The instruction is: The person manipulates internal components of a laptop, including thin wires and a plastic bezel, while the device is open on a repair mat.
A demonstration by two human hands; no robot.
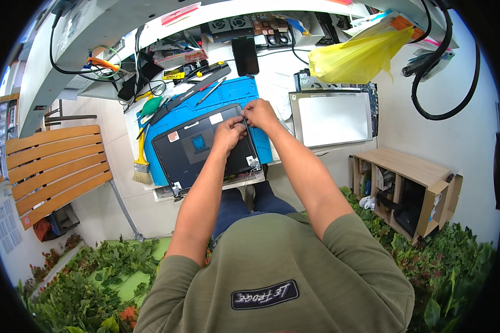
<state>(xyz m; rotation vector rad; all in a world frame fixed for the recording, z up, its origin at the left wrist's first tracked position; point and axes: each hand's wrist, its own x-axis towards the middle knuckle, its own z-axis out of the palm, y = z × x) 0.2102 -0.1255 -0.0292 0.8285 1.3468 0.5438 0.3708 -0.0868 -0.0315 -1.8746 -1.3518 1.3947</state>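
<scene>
A black laptop screen cover (178, 162) lies inside up on a blue work mat (243, 84), with pale stickers and a dark square on it. My left hand (229, 136) rests over its upper right part, fingers pinched together near the right edge. Beside it, my right hand (260, 115) pinches at the cover's upper right corner. What the fingertips hold is too small to make out. At the cover's lower corners sit small silvery hinge pieces, with thin wires by the right one.
A flat panel with a white face (333, 119) lies right of the mat. Left of it are a yellow-handled brush (141, 166) and a green blower bulb (151, 105). A phone (245, 56) lies behind. A yellow plastic bag (355, 58) hangs at upper right.
</scene>
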